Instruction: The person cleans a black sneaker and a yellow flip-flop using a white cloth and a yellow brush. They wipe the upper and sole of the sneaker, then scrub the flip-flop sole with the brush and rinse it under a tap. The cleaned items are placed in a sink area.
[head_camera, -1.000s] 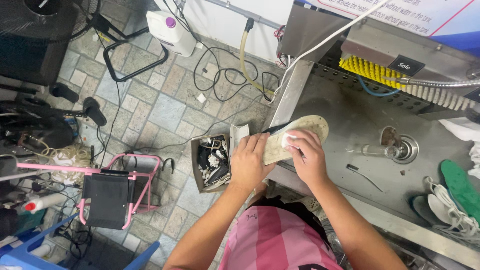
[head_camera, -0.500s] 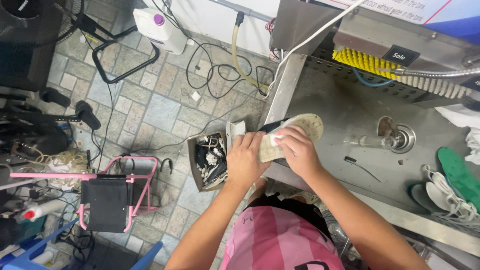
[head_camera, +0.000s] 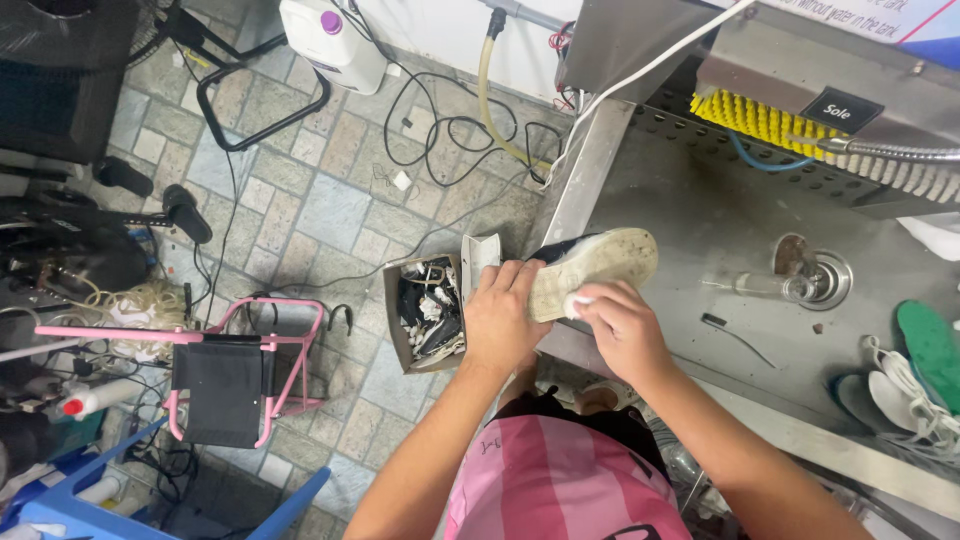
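My left hand (head_camera: 502, 318) grips a dirty shoe (head_camera: 592, 262) with a cream sole and dark upper, held sole-up over the front left edge of a steel wash basin (head_camera: 700, 215). My right hand (head_camera: 618, 330) presses a small white pad (head_camera: 578, 300) against the sole's near edge. Both forearms reach out from my pink striped shirt at the bottom.
An open cardboard box (head_camera: 428, 312) of scraps sits on the tiled floor left of the basin. Around the basin are a drain (head_camera: 815, 278), a yellow brush roller (head_camera: 760, 122), a thin tool (head_camera: 735, 333) and shoes with a green insole (head_camera: 925, 345). A pink folding stool (head_camera: 225, 375) and cables are on the left.
The shoe has turned more onto its side. My right hand with the pad has slid from the sole's middle down to its near edge.
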